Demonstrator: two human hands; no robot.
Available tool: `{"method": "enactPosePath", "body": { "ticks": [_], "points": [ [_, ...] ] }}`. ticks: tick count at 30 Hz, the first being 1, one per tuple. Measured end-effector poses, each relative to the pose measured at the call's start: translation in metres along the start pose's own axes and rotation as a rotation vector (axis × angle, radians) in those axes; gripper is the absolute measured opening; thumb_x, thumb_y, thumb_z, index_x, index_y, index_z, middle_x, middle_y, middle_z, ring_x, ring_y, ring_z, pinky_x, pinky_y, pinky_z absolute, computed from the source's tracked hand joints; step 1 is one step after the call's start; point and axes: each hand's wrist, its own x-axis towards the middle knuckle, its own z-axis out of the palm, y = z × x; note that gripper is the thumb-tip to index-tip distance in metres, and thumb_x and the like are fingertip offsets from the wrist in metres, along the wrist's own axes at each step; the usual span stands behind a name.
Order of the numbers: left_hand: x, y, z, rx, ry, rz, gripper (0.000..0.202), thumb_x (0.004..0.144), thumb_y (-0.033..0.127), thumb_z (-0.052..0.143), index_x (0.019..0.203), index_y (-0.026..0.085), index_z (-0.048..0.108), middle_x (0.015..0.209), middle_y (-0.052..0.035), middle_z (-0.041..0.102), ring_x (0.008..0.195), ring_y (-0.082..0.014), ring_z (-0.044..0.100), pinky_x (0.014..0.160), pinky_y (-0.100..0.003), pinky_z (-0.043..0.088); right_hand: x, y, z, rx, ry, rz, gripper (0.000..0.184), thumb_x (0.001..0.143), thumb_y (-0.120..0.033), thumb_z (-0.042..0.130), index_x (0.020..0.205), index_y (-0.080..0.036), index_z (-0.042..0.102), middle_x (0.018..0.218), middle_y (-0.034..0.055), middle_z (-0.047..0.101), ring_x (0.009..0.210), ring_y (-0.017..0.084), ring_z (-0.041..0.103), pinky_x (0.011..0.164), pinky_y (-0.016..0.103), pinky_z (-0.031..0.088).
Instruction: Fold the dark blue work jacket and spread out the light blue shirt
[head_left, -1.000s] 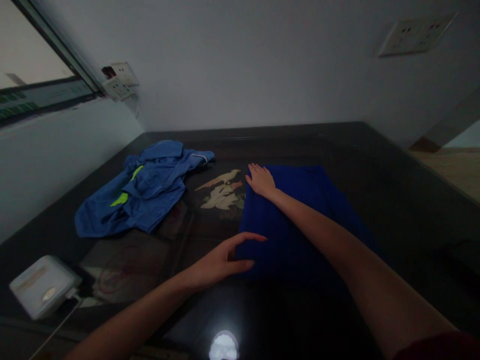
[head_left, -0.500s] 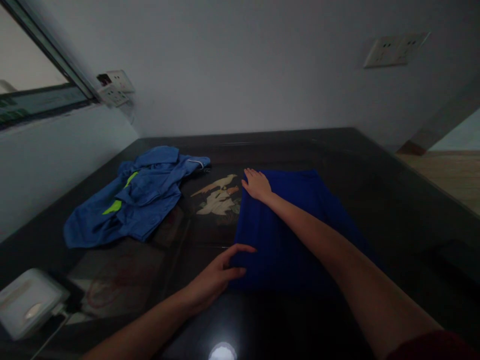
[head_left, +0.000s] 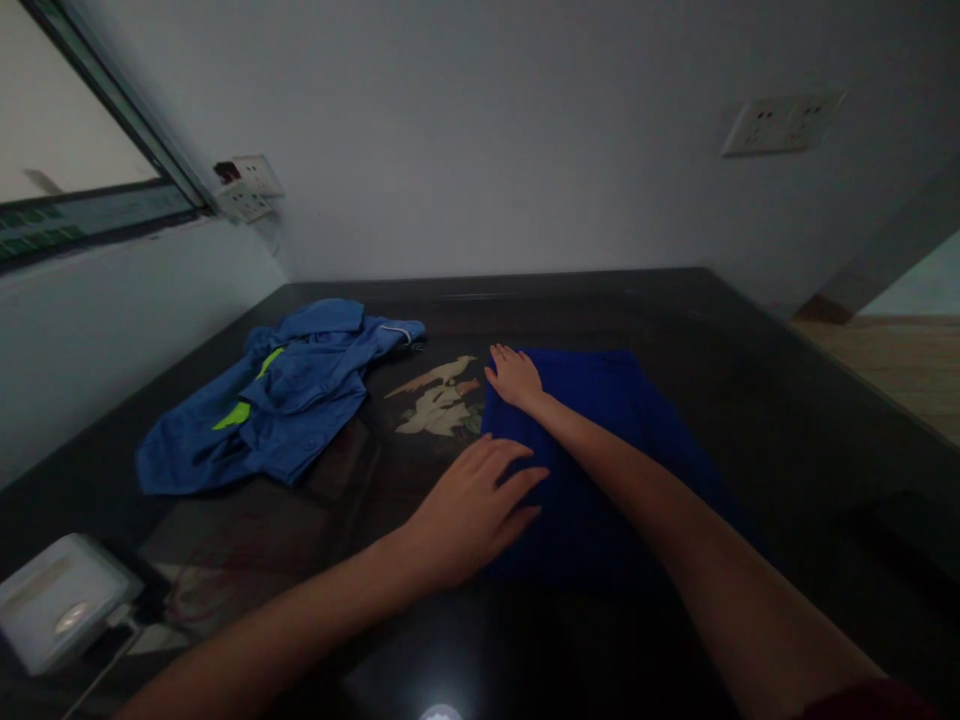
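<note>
A dark blue folded cloth (head_left: 600, 400), perhaps a garment, lies flat on the dark table (head_left: 405, 640). My right hand (head_left: 515, 376) rests on its far left corner with the fingers stretched out, and my right forearm crosses over the cloth. Above the near left part of the cloth is my left hand (head_left: 476, 505), fingers spread and curved, holding nothing that I can see. Whether the left fingertips touch the cloth I cannot tell. Part of the cloth is hidden under both hands and the right arm.
To the left lies a crumpled blue jacket (head_left: 300, 380) with yellow-green patches. A white box-shaped device (head_left: 67, 600) with a cable sits at the near left. An inlaid bird picture (head_left: 439, 395) decorates the tabletop. A wall with sockets (head_left: 780, 125) stands behind.
My left hand has moved up and to the right over the cloth, and its fingers have spread. The right hand stays on the far left corner. The view has shifted slightly.
</note>
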Motion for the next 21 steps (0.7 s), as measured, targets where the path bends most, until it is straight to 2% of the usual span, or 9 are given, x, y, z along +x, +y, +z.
{"method": "enactPosePath", "body": {
  "ticks": [3,7,12,15,21],
  "points": [
    [0.021,-0.006,0.027,0.043,-0.063,0.125,0.03,0.091,0.027,0.049,0.118,0.021,0.061,0.122,-0.0098,0.059,0.121,-0.0248,0.05,0.113,-0.049,0.026,0.0,0.0,-0.001,-0.006,0.001,-0.005,0.054,0.095,-0.033,0.035,0.141,-0.006,0.038,0.145,0.0157,0.041,0.136,0.023,0.035,0.112,0.04,0.023],
    [0.018,-0.018,0.055,0.119,-0.116,0.133,0.044,0.092,0.031,0.048,0.135,0.023,0.047,0.141,-0.0096,0.048,0.134,-0.0266,0.038,0.114,-0.053,0.022,0.0,0.001,0.0,-0.012,0.005,-0.014,0.054,0.095,-0.034,0.036,0.141,-0.006,0.039,0.145,0.0152,0.042,0.135,0.023,0.036,0.112,0.039,0.024],
    [0.007,-0.021,0.062,0.232,-0.127,0.096,0.05,0.095,0.04,0.04,0.144,0.034,0.031,0.151,-0.0002,0.035,0.142,-0.0301,0.02,0.112,-0.065,0.009,0.001,0.001,0.001,-0.007,0.025,-0.019,0.054,0.095,-0.033,0.036,0.14,-0.005,0.04,0.145,0.0152,0.043,0.135,0.024,0.037,0.111,0.041,0.024],
    [0.006,-0.02,0.064,0.275,-0.109,0.053,0.051,0.095,0.043,0.039,0.145,0.039,0.028,0.153,0.0038,0.03,0.143,-0.0349,0.014,0.109,-0.07,0.011,0.001,0.001,0.001,0.003,0.022,-0.016,0.053,0.095,-0.033,0.036,0.14,-0.005,0.04,0.144,0.0156,0.043,0.135,0.024,0.036,0.111,0.04,0.024],
    [0.006,-0.024,0.07,0.275,-0.112,0.053,0.054,0.095,0.044,0.039,0.146,0.041,0.022,0.153,0.0048,0.028,0.143,-0.0344,0.014,0.109,-0.069,0.016,0.002,0.001,0.003,0.011,0.013,-0.013,0.053,0.095,-0.034,0.036,0.14,-0.007,0.04,0.145,0.0155,0.042,0.136,0.024,0.035,0.111,0.041,0.024]
  ]
}}
